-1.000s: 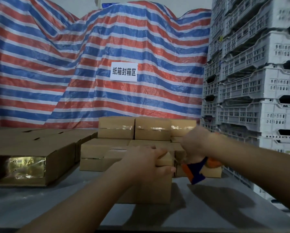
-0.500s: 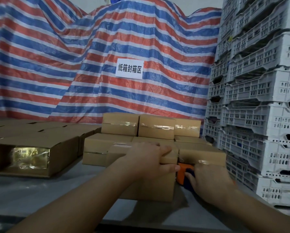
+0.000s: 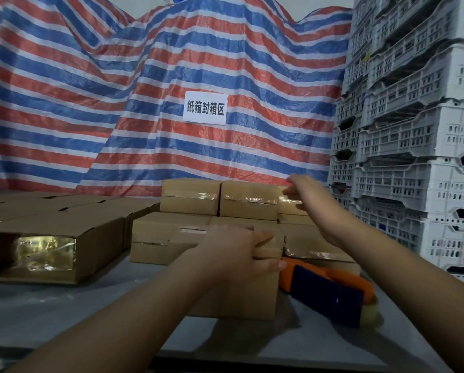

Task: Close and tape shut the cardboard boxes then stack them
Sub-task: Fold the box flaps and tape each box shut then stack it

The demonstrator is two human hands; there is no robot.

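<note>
1. Left hand [image 3: 241,250] clamped over the top of the near cardboard box [image 3: 241,294], fingers curled over its far right corner, thumb [image 3: 268,265] pressed against the upper right side.
2. Right hand [image 3: 310,200] raised in the air, fingers straight and loosely spread, holding nothing; held in front of the taped boxes at the back, contact with them impossible to tell.
3. Near cardboard box standing on the grey table [image 3: 64,313], flaps shut under the left hand (top mostly hidden by the hand, so tape there not readable).
4. Tape dispenser [image 3: 330,289] lying on the table just right of that box, orange body with a dark blue panel, its near tip beside the left thumb, gripped by neither hand.
5. Behind the near box, closed boxes stacked in two tiers: upper row [image 3: 248,200] with shiny clear tape across the front seams, lower tier [image 3: 169,238] just behind and left of the left hand.
6. Left of the table, an open box [image 3: 53,246] on its side, something gold and glossy (foil-like) inside; more unsealed brown boxes [image 3: 64,205] behind it.
7. Farther out: striped red, blue and white tarpaulin [image 3: 117,103] across the back with a white paper sign [image 3: 205,108] bearing printed characters, and tall stacks of white plastic crates [image 3: 413,130] on the right.
</note>
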